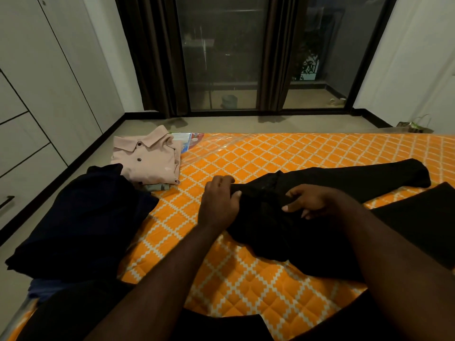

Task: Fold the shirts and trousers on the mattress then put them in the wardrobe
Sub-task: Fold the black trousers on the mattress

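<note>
A black garment (327, 178), apparently trousers, lies across the orange patterned mattress (246, 274), with one long part stretching to the right. My left hand (219, 200) pinches its left edge with thumb and fingers. My right hand (307, 200) grips the cloth just to the right, fingers curled over it. A folded pink shirt (147, 158) rests on a small stack at the mattress's far left corner. A dark navy garment (81, 220) lies in a heap on the left side.
White wardrobe doors and drawers (37, 94) line the left wall across a strip of floor. Dark curtains and glass doors (221, 57) stand beyond the mattress. More black cloth (418, 217) lies at the right edge.
</note>
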`<state>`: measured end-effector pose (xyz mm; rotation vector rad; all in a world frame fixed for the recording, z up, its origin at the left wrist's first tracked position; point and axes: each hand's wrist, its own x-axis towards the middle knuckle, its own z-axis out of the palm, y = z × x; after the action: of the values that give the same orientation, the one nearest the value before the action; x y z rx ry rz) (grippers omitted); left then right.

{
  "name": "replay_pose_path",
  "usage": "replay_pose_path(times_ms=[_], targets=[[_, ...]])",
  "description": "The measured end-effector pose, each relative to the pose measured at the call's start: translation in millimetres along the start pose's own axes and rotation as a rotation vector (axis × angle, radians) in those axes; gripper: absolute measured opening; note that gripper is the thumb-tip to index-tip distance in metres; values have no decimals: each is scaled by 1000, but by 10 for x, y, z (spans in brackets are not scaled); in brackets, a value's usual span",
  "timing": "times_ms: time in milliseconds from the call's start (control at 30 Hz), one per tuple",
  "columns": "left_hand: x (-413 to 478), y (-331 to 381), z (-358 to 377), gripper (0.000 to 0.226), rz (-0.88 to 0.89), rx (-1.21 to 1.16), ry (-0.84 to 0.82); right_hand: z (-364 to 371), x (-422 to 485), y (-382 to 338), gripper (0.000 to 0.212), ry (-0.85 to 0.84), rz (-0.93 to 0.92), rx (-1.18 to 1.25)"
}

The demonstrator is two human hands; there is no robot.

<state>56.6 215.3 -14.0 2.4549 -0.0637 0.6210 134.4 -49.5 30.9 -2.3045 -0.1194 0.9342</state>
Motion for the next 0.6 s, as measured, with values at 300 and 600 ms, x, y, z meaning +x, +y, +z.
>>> replay_pose_path(times_ms=[300, 600], targets=[[169, -264, 25, 60, -95, -20, -518, 46, -179, -4, 35, -198, -29, 152], [59, -205, -60, 50, -27, -348, -527, 215, -102, -107, 64, 150, 174, -230]])
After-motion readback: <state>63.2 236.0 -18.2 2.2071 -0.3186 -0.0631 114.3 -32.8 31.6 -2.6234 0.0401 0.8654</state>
